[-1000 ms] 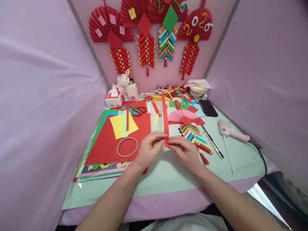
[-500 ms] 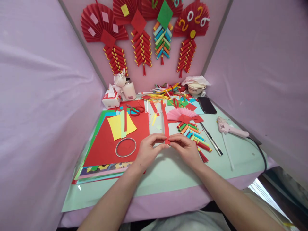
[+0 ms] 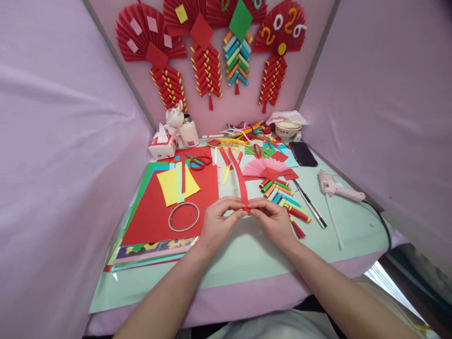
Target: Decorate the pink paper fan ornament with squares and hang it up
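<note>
A long red paper strip [image 3: 241, 181] stretches away from me, its near end pinched between the fingertips of both hands. My left hand [image 3: 222, 219] is closed on the left edge of that end, thumb below and fingers above. My right hand [image 3: 270, 216] grips the right edge in the same way, its fingertips almost meeting the left ones. The near end looks bent or folded, though the fingers hide part of it. Just beyond my right hand lies a pink paper fan [image 3: 265, 167] with colourful rolled-paper tubes [image 3: 278, 192] and a red tassel [image 3: 297, 229].
Left are stacked coloured sheets topped with red paper [image 3: 148, 221], a ring [image 3: 184, 217], yellow paper [image 3: 167, 188] and scissors [image 3: 197, 161]. Right are a pen-like tool [image 3: 310, 204], a glue gun [image 3: 339, 187] and a phone [image 3: 302, 154]. Fan decorations [image 3: 278, 33] hang on the back wall.
The red strip's far end has swung left and the strip now curves. Its near end appears more folded in the fingertips. Both hands stay in nearly the same place.
</note>
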Motion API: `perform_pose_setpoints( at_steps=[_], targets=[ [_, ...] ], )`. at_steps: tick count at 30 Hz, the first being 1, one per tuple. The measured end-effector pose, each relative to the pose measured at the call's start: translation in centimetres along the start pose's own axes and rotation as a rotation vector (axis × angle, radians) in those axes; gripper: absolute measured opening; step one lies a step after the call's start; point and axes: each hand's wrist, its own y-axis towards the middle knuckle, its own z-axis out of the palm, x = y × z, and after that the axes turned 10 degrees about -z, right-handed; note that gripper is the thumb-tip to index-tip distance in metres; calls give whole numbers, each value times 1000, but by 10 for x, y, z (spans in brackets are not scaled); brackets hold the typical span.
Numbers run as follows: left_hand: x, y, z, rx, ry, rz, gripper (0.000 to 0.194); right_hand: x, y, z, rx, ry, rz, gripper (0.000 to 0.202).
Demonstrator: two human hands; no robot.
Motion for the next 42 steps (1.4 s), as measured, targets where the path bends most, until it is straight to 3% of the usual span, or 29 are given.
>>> perform_pose_setpoints(
  at_steps=[6, 10, 14, 18, 21, 25, 29, 36, 42],
  targets=[
    [-1, -2, 0, -26, 19, 32, 9, 1, -2, 3, -10, 9, -16, 9],
    [-3, 2, -7, -193, 43, 30, 12, 5, 10, -5, 41, -132, 79, 15],
    [-3, 10, -17, -324, 45, -1, 17, 5, 46, -12, 266, -605, 41, 14],
    [-1, 16, -21, -300, 45, -173, 24, -8, 91, 0, 498, -991, 1, 20],
    [-3, 16, -21, -261, 38, -328, 27, -25, 112, 13, 582, -1087, 15, 22],
    [-6, 16, -22, -272, 71, -402, 19, -44, 118, 20, 602, -1082, 38, 14],
    [-5, 17, -26, -294, 133, -421, 16, -48, 113, 20, 548, -1045, 48, 9],
    [0, 17, -26, -260, 143, -395, 22, -22, 108, 10, 460, -880, 74, 7],
    [1, 16, -20, -206, 117, -352, 27, -7, 78, 9, 378, -429, 124, 11]
  ],
)
